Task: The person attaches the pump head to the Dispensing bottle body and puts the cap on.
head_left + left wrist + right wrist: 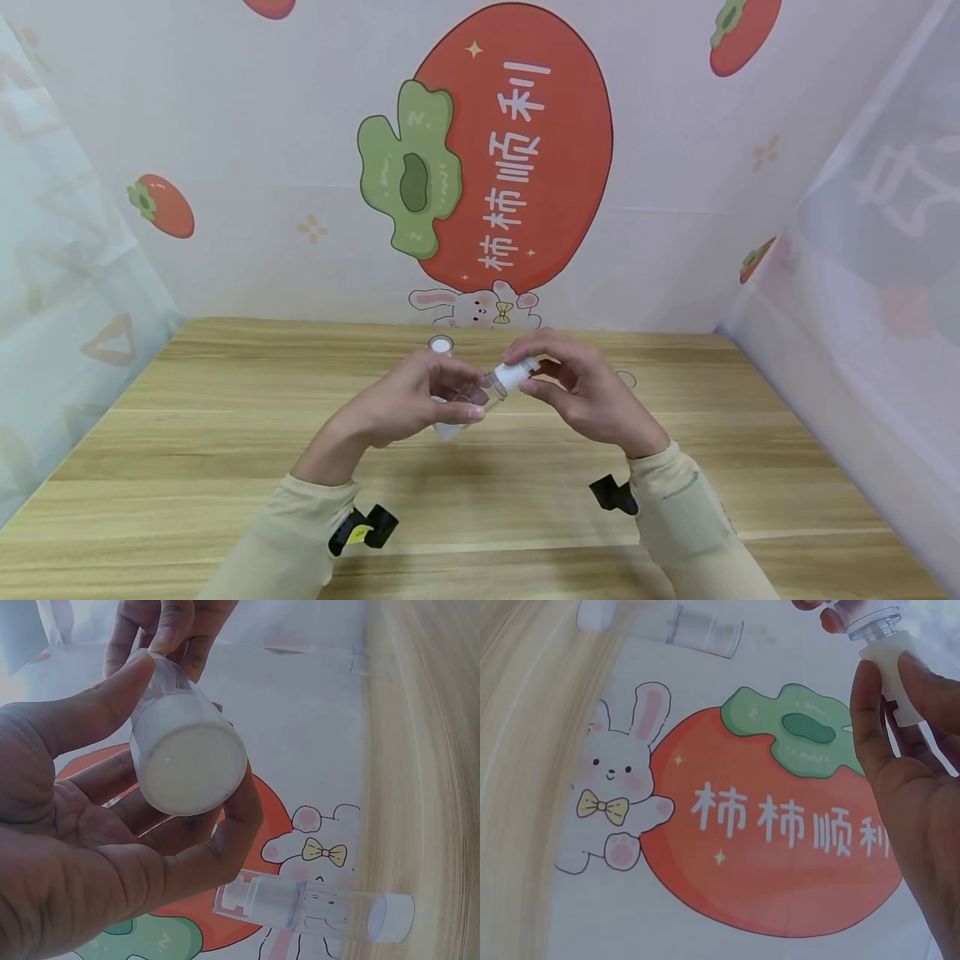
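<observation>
A clear bottle with a white base (193,769) is gripped by my left hand (408,398), tilted with its mouth up toward the right. My right hand (585,387) pinches a white pump head (512,377) between thumb and fingers at the bottle's mouth. In the right wrist view a narrow clear part shows between the pump head and the bottle's rim (874,624). How firmly the two are joined I cannot tell. Behind my left hand a second clear bottle (322,909) stands upright, with a white pump under its clear cap.
Beyond my right hand a small clear piece, perhaps a cap (626,379), stands on the wooden table (480,517). A printed cloth (660,208) hangs along the table's back edge, with more sheeting at both sides. Black wrist mounts (363,529) sit on both sleeves.
</observation>
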Available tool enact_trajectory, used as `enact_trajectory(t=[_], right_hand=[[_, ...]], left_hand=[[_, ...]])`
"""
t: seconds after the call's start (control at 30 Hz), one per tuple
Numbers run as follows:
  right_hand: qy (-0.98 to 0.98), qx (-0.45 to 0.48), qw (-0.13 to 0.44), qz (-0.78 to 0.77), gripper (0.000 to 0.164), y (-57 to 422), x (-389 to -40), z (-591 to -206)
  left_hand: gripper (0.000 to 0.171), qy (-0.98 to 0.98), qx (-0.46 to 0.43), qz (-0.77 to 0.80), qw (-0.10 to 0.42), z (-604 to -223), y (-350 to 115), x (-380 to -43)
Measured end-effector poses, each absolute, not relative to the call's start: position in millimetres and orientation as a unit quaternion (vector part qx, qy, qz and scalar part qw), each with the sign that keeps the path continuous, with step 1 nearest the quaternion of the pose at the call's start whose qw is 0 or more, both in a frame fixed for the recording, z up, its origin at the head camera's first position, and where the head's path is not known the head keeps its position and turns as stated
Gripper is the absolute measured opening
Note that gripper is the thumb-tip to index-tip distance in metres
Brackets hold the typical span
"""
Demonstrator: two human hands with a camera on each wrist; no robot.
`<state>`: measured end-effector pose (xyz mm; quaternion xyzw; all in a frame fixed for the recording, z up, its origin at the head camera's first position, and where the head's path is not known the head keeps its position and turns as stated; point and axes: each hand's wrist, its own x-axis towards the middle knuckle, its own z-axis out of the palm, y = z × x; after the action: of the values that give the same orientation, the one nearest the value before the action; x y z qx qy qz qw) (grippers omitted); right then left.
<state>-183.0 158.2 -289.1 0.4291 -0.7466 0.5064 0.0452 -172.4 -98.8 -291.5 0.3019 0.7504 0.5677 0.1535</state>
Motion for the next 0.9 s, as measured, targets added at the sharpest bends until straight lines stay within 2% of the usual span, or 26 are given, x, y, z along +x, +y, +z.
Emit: enact_trajectory(t=[0.4,0.9], right_hand=[[-0.743,0.429,0.041,0.512,0.037,159.9,-183.4,-288.1],[-0.767,0.402,0.051,0.498,0.033,157.1,-182.6,-288.0]], left_hand=[[0.038,0.748,0.291,0.575,0.161,-289.6,-98.8,-170.8],[0.032,0.824,0.281,0.490,0.043,-289.5,-89.4,-166.2]])
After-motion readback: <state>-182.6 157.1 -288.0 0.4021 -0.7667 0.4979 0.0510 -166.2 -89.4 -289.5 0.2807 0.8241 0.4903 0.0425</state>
